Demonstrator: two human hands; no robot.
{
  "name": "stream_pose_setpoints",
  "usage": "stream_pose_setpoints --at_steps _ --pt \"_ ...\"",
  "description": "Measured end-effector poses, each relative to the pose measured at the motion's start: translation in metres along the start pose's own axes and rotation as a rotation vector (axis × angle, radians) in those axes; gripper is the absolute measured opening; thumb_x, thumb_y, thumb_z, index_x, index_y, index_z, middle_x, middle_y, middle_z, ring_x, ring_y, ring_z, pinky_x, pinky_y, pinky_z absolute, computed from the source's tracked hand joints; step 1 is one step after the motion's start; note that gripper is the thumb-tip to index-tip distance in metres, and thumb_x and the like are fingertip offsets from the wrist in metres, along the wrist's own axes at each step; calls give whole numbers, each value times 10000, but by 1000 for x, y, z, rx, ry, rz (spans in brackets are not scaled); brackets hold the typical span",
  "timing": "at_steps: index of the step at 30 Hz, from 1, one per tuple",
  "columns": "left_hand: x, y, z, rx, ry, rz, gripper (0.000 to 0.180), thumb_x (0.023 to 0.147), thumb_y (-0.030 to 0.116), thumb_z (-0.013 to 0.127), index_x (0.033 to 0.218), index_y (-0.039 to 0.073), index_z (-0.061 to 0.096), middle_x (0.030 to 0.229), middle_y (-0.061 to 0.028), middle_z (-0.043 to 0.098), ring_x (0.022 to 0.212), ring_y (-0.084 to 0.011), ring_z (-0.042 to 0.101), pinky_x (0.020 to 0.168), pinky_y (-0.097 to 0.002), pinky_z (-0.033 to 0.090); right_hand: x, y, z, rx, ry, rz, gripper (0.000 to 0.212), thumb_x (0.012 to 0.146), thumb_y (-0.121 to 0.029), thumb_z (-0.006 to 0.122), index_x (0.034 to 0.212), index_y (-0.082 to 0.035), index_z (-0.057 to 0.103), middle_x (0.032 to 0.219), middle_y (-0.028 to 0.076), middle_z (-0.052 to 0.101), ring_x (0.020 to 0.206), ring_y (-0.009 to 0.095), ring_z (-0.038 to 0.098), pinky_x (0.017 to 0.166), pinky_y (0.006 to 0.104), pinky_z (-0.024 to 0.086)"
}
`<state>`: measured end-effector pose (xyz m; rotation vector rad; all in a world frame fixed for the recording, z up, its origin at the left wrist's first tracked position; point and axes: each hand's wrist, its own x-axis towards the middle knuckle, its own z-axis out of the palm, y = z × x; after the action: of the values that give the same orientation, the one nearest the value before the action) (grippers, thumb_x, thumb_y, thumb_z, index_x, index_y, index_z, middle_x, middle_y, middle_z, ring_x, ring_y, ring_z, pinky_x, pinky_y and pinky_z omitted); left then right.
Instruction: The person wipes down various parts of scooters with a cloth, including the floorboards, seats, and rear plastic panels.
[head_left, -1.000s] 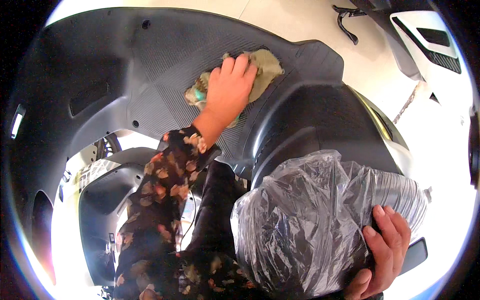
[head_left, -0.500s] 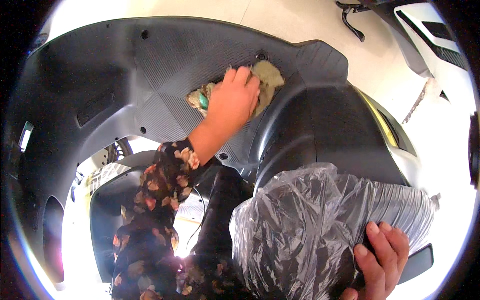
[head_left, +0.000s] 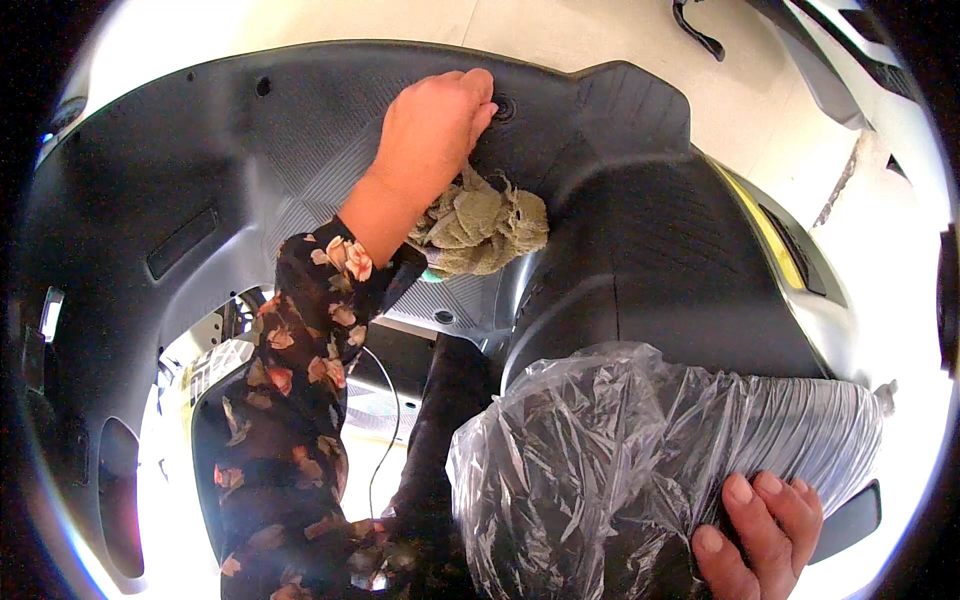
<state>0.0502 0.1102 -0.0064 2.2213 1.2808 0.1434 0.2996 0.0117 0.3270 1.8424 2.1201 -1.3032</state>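
My left hand [head_left: 432,122] reaches over the ribbed black floorboard of a scooter, fingers curled together beside a round recessed hole [head_left: 503,107]. Whatever they may hold is hidden. A crumpled olive-beige cloth [head_left: 482,226] lies bunched on the floorboard just below this hand, its upper edge close to the palm; a bit of green shows at its lower side. At the lower right, my right hand [head_left: 765,535] rests with fingers apart on the scooter's seat, wrapped in clear crinkled plastic film [head_left: 590,470].
The black front panel [head_left: 130,210] curves up on the left. Beyond the floorboard is a pale tiled floor [head_left: 590,30]. Another white and black vehicle [head_left: 830,80] stands at the upper right. A thin cable [head_left: 392,430] hangs near my left sleeve.
My left hand has moved up and away from the middle of the cloth, toward the round hole. The cloth sits lower and more bunched. My right hand stays on the film.
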Motion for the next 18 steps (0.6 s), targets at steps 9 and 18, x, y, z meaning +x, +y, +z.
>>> stream_pose_setpoints --at_steps 9,18 --pt "28 9 -9 283 -307 263 122 826 85 614 910 3 581 761 -201 651 776 -409 656 712 -472 551 -1 -1 0 3 0 15 505 996 -406 370 1105 -21 679 1123 218 690 1094 356 615 974 465 412" --pt "-62 15 -10 -43 -105 237 365 845 160 633 1205 113 598 1223 -150 609 1132 -353 587 881 -425 524 -1 -1 -2 17 12 29 482 974 -417 423 1080 -34 696 1117 180 699 1063 340 623 931 459 438"
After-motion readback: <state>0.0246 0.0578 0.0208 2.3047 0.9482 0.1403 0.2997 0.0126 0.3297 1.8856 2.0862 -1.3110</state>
